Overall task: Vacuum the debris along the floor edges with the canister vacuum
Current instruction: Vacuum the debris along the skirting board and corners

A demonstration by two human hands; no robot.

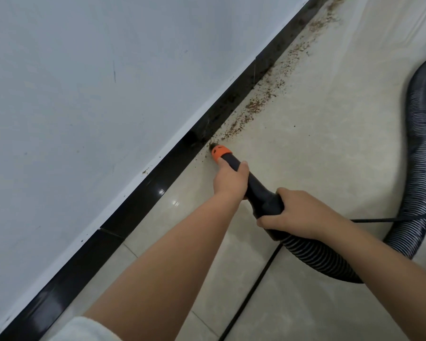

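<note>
Now both hands' grip [230, 179] on nozzle [241, 172], at debris [250, 114].

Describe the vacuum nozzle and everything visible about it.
The nozzle is a black tapered tube that looks like plastic, with an orange collar near its tip. It slants down towards the black baseboard, its tip at the near end of the brown debris trail. The left hand grips it behind the collar; the right hand grips the wider rear end, where the ribbed black hose joins.
</note>
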